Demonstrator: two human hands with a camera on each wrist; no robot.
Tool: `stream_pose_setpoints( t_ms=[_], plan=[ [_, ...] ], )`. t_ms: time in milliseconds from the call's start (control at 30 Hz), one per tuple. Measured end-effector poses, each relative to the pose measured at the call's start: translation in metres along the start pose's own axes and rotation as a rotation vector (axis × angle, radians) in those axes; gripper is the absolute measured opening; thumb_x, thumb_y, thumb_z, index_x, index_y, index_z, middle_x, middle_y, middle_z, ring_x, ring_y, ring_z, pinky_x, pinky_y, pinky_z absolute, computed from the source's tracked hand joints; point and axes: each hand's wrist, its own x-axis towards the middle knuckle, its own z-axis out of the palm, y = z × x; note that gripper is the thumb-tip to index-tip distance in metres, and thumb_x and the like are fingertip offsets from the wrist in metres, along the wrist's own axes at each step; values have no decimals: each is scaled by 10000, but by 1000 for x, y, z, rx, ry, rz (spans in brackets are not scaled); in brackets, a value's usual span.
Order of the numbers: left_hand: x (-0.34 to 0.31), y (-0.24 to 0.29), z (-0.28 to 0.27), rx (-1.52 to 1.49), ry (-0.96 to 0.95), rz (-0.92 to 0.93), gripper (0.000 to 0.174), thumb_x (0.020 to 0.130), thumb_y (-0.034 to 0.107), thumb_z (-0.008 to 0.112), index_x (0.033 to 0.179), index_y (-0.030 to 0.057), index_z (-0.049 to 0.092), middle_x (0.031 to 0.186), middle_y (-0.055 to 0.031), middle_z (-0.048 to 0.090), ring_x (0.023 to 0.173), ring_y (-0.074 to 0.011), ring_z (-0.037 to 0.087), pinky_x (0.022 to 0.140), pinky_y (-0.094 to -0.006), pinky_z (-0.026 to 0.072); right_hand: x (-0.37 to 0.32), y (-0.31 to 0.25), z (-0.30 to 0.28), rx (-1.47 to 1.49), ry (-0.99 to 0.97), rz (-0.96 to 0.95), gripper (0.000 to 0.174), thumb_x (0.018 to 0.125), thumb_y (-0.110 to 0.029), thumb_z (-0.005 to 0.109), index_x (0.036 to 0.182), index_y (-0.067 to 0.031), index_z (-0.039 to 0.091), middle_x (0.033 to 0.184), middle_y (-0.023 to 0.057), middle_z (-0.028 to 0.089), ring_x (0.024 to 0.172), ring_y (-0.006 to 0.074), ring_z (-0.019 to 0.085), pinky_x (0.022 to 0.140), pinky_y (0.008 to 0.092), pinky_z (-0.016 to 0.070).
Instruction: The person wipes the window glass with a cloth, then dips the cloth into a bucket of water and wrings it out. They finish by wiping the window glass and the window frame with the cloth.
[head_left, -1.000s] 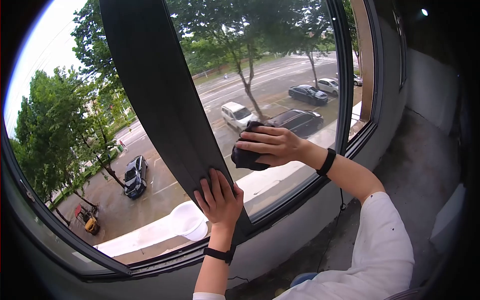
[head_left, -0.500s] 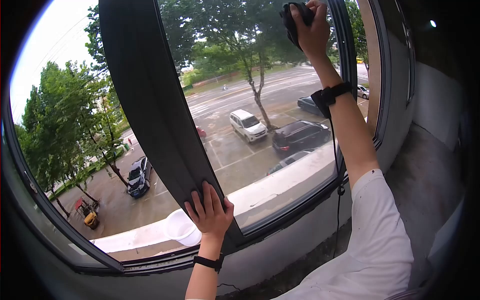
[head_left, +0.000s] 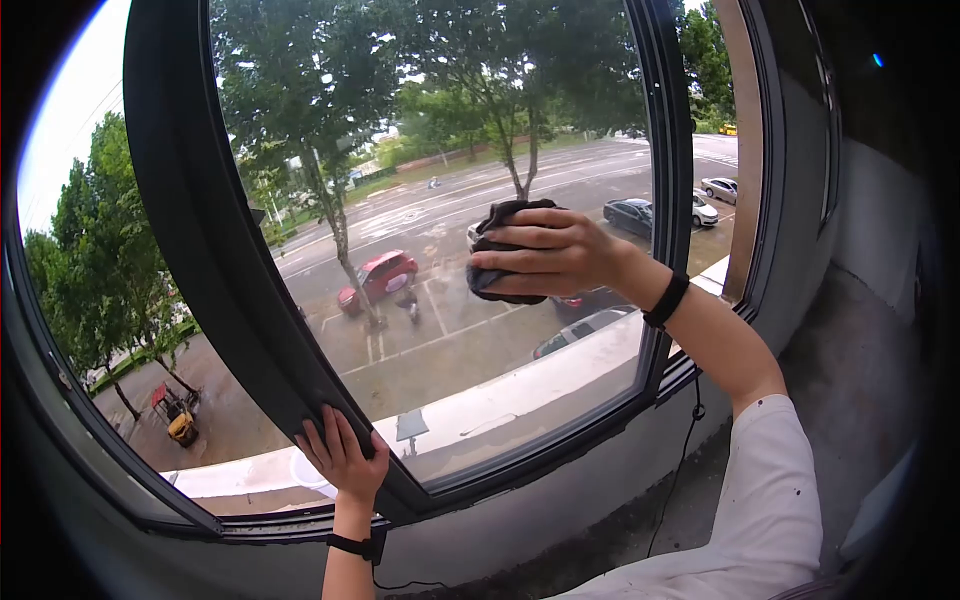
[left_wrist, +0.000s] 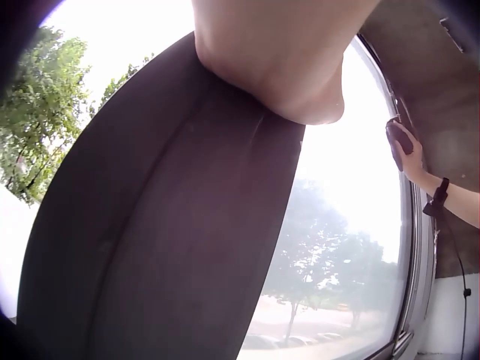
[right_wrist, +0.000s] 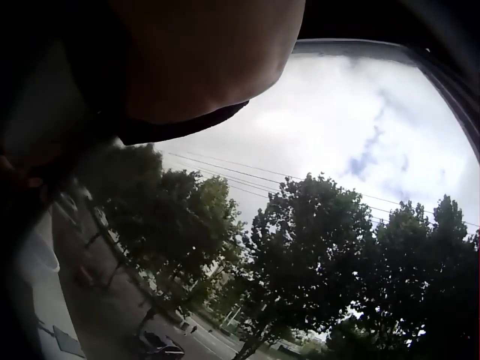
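Note:
A large window pane (head_left: 470, 380) in a dark frame fills the middle of the head view. My right hand (head_left: 565, 258) holds a bunched dark cloth (head_left: 500, 285) flat against the glass, with fingers bent over it. In the left wrist view the same dark cloth (left_wrist: 400, 142) appears near the pane's far edge. On the wide dark upright (head_left: 225, 250) at the pane's left side rests my left hand (head_left: 343, 455), its fingers extended near the bottom. Part of a hand and the cloth's dark edge (right_wrist: 191, 126) block the top of the right wrist view.
Outside runs a pale ledge (head_left: 500, 408). A white tub (head_left: 308, 475) on it is partly hidden by the upright and my left hand. A black cable (head_left: 683, 460) hangs below my right forearm. Parked cars, including a red car (head_left: 380, 275), and trees lie beyond the glass.
With the cloth, my right hand went from mid-pane to high up at the right, then back down to the middle. My left hand stays on the upright, which now sits further left in view.

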Motion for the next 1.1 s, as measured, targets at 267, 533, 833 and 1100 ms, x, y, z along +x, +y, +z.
stream_pose_setpoints(
  t_ms=[267,533,833,1100],
  plan=[
    [5,2,0,-4,45,-35,636,774,255,606,1329,-54,617,1504,-160,530,1439,-471,387,1205,-637,253,-64,158,-53,-529,395,902,494,884,-257,774,1328,-78,652,1287,105,674,1167,303,651,1014,414,527],
    [1,-1,-3,-18,4,-27,707,791,242,629,1427,-54,538,1549,-177,478,1474,-467,339,1222,-621,235,94,79,18,-191,431,732,555,786,-418,846,1243,-151,677,1284,36,652,1132,250,652,1015,408,530],
    [-2,-1,-2,-20,-20,-17,713,809,261,627,1434,-66,523,1546,-192,473,1478,-480,320,1217,-634,223,-27,-27,-1,-76,-43,6,486,951,-308,688,1396,-450,558,1250,-59,571,1202,148,587,1101,342,495],
    [-2,1,-3,-51,-21,-18,680,795,258,622,1387,-71,559,1540,-189,483,1475,-479,328,1213,-640,225,4,153,-39,-527,355,783,402,906,-137,699,1294,-242,699,1286,38,677,1120,272,671,993,383,544]
  ],
)
